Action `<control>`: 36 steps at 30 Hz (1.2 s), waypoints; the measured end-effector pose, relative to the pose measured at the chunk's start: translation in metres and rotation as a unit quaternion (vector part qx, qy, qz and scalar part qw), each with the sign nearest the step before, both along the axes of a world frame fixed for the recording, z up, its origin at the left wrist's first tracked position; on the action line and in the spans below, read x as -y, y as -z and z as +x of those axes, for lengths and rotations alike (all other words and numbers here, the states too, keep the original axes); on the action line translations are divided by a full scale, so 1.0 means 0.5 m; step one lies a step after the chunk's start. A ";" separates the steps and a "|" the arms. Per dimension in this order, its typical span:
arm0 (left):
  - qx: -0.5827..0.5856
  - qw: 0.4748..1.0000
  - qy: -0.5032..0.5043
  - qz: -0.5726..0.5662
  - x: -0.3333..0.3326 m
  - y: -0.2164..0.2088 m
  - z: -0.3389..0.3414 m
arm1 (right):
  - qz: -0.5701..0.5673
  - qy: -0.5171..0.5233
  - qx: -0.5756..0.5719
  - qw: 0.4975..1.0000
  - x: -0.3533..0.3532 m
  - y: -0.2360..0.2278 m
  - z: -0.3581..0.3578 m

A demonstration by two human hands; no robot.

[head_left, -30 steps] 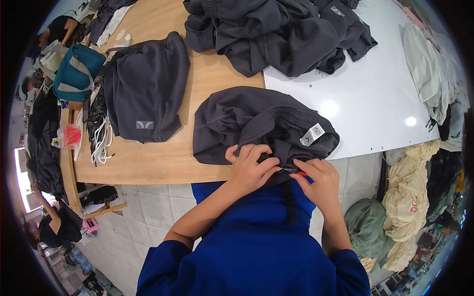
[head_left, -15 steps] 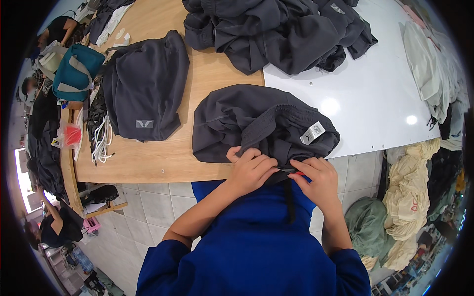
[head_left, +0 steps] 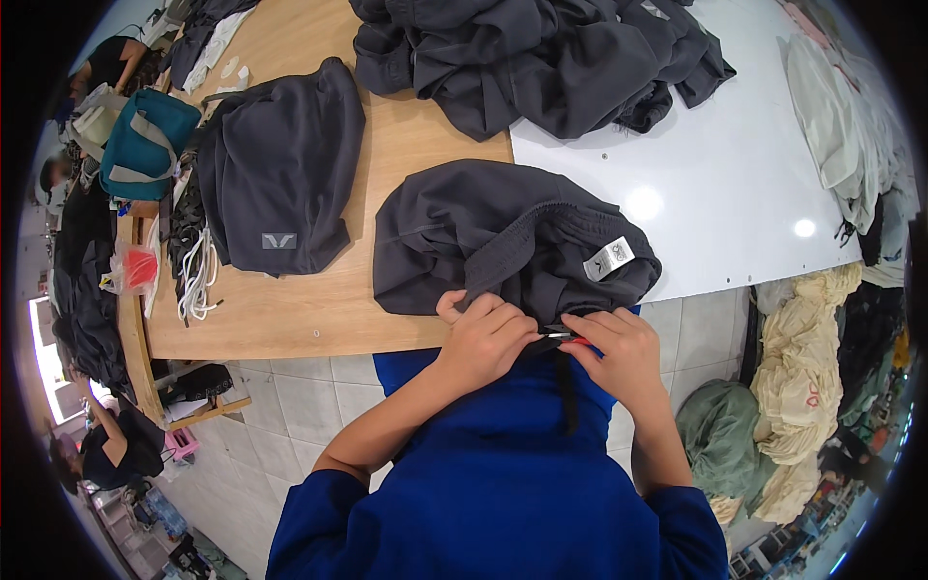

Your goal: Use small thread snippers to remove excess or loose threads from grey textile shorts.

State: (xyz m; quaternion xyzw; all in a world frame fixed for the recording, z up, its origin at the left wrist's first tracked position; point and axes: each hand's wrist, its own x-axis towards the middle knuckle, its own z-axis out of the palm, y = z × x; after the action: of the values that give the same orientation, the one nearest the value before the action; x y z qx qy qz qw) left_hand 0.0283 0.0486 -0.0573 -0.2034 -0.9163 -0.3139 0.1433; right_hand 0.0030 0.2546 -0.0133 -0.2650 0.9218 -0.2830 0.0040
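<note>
A dark grey garment with a gathered elastic waistband point(head_left: 503, 253) lies bunched at the table's front edge, its white label point(head_left: 608, 259) facing up. My left hand point(head_left: 485, 338) is closed on the near edge of the waistband, thumb and fingers pinched. Close beside it, my right hand point(head_left: 619, 350) grips a small red-handled tool point(head_left: 578, 340) with a metal tip; its exact kind is mostly hidden by my fingers. The tip points left, toward my left fingertips, at the fabric. A black cord or strip point(head_left: 566, 396) hangs down below the hands against my blue shirt.
A folded dark grey garment point(head_left: 280, 174) lies to the left, and a heap of similar garments point(head_left: 541, 58) at the back. White cords point(head_left: 199, 275) hang at the left table edge near a teal bag point(head_left: 150, 145). Cream fabric bundles point(head_left: 802, 377) stand right, off the table.
The metal tip of the red-handled tool shows more between my hands now. Both hands stay at the waistband edge with almost no shift; the whole view has moved slightly.
</note>
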 end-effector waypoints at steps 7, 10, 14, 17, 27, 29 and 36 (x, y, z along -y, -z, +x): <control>0.042 0.998 -0.002 0.042 -0.001 -0.014 0.003 | -0.017 0.009 -0.011 1.000 0.012 -0.003 0.004; 0.049 0.997 -0.001 0.058 -0.002 -0.014 0.009 | -0.016 0.005 -0.015 1.000 0.012 -0.004 0.003; 0.066 0.995 0.001 0.073 0.000 -0.015 0.014 | -0.004 -0.024 -0.015 1.000 0.012 -0.011 0.000; 0.093 0.991 -0.014 0.097 0.009 -0.022 0.011 | 0.012 -0.029 -0.024 0.999 0.010 -0.009 -0.005; 0.111 0.876 -0.195 0.428 0.124 -0.076 -0.019 | -0.056 0.012 0.033 0.998 -0.018 -0.023 -0.014; -0.022 0.872 -0.329 0.361 0.218 -0.067 -0.042 | -0.126 0.123 0.042 0.984 -0.045 -0.022 -0.019; 0.117 0.866 -0.486 0.025 0.534 -0.076 0.060 | -0.261 0.317 0.133 0.902 -0.167 0.077 -0.070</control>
State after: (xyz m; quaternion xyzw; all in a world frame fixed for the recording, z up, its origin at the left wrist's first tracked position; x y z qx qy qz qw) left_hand 0.0583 -0.2182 -0.0194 0.3095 -0.9010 -0.2485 0.1748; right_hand -0.0322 0.3379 -0.0516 0.0902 0.8408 -0.5328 -0.0327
